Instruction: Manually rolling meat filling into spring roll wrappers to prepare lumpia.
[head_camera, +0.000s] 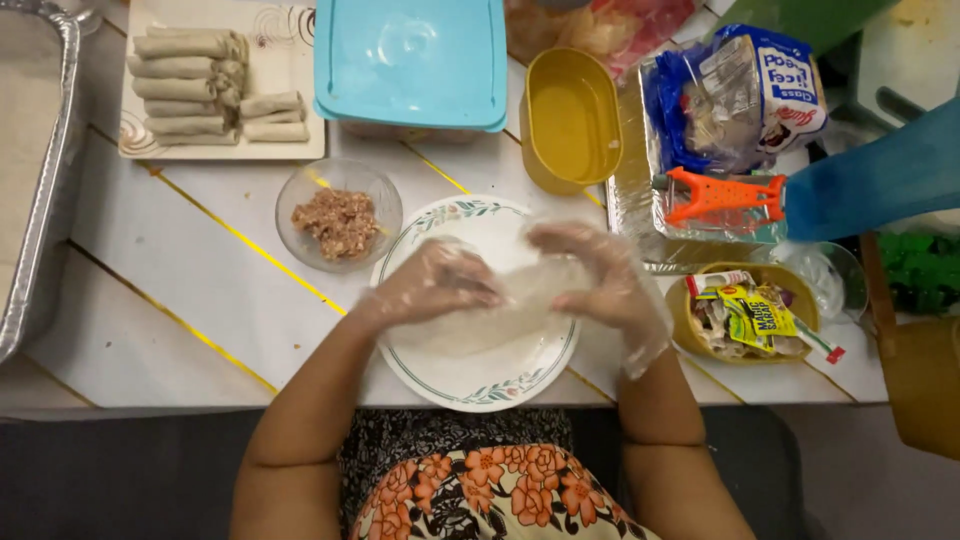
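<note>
From the head view I look straight down on a white plank table (180, 290) with thin yellow lines, and it is crowded on every side of the working spot. Just left of the plate sits a small glass bowl (339, 213) holding a lump of brown minced filling (338, 222); beyond it, at the far left, a pale tray (290, 140) carries a stack of finished rolls (205, 85), and a foil pan (40, 180) runs along the table's left edge. Straight ahead stands a tub with a turquoise lid (410, 62), beside it an empty mustard-yellow oval container (572, 120). To the right I see a blue-and-white plastic bag (740, 95) lying on a foil tray, an orange plastic tool (718, 195) in front of it, and nearer me a second yellow bowl (745, 312) stuffed with small sachets in yellow, green and red. Nothing blocks my line to the plate, though the gloved fingers cover part of the sheet. The thin wrapper (500, 310) lies on the white floral-rimmed plate (470, 385) at the table's near edge; it looks translucent, whitish and limp, slightly wrinkled. My left hand (435, 280), in a clear glove, is curled over the wrapper's left part, fingertips pinching it; my right hand (600, 275), gloved too, grips its right part with bent fingers.
</note>
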